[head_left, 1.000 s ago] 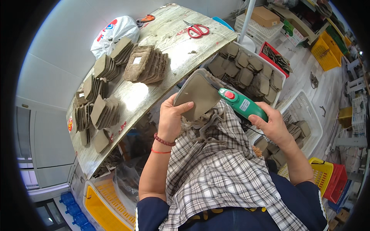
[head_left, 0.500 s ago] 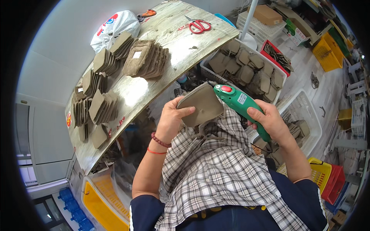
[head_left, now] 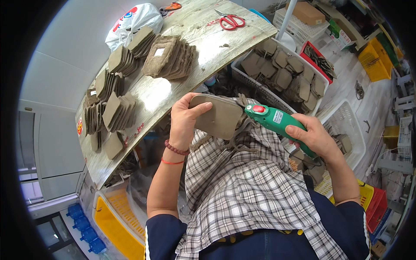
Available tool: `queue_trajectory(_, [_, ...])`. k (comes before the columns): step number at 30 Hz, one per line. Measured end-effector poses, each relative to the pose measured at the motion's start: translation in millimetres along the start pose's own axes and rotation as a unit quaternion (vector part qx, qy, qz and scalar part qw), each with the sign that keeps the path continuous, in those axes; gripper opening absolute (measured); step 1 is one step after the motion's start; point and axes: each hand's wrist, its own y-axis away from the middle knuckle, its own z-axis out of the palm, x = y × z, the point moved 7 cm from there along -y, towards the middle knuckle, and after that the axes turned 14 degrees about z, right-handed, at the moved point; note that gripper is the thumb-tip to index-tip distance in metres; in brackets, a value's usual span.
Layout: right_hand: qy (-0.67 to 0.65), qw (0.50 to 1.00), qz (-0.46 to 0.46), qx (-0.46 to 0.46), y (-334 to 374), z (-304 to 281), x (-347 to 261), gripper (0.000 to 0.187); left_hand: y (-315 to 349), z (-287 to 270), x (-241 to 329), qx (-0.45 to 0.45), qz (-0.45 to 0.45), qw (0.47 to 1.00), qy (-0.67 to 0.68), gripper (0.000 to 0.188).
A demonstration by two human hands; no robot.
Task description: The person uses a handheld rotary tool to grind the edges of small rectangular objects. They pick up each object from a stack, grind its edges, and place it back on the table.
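My left hand [head_left: 185, 116] grips a grey-brown rounded-square pad [head_left: 220, 118] by its left edge, thumb on top and fingers underneath. In my right hand [head_left: 311, 135] is a green pair of electric scissors [head_left: 274, 120] with a red button, its head against the pad's right edge. The blade itself is hidden. A thin, fuzzy trimmed strip [head_left: 243, 149] curls beneath the pad and up by the tool's head, over my checked apron [head_left: 247, 190].
A worktable [head_left: 145, 102] at the left carries a stack of rough-edged pads [head_left: 167, 60], smoother pads [head_left: 119, 113], red-handled scissors [head_left: 232, 22] and a white plastic bag [head_left: 135, 26]. A white crate of pads [head_left: 281, 73] stands beyond my hands. Another white crate [head_left: 353, 125] is at right.
The pad has turned and moved slightly left, its face more level. The electric scissors have shifted a little right and down, and more of the trimmed strip shows.
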Motion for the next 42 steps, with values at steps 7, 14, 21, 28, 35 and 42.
queue_trajectory(7, [0.024,1.0,-0.01,-0.001,-1.2,6.5,-3.8,0.036,5.1,13.9,2.1,-0.066,-0.008,0.995,-0.078,0.024])
queue_trajectory(14, [0.024,0.999,-0.028,-0.01,-7.9,13.3,-7.9,0.036,7.0,38.9,17.4,-0.158,-0.007,0.981,-0.112,0.062])
queue_trajectory(21, [0.01,0.998,-0.046,-0.05,-14.7,19.1,-16.4,0.037,0.3,42.8,16.2,-0.239,0.004,0.954,-0.181,0.085])
queue_trajectory(28, [-0.07,0.996,-0.058,-0.013,-29.4,19.0,-15.3,0.041,-4.7,24.0,-14.0,-0.096,-0.076,0.992,-0.022,0.066])
queue_trajectory(35, [-0.104,0.987,-0.033,0.115,-20.4,17.4,14.1,0.038,9.7,-1.0,-40.7,0.136,-0.012,0.944,0.3,0.036])
queue_trajectory(42, [-0.068,0.987,-0.073,0.128,-6.9,45.5,5.7,0.038,15.4,21.8,-27.8,0.212,0.06,0.915,0.337,0.035])
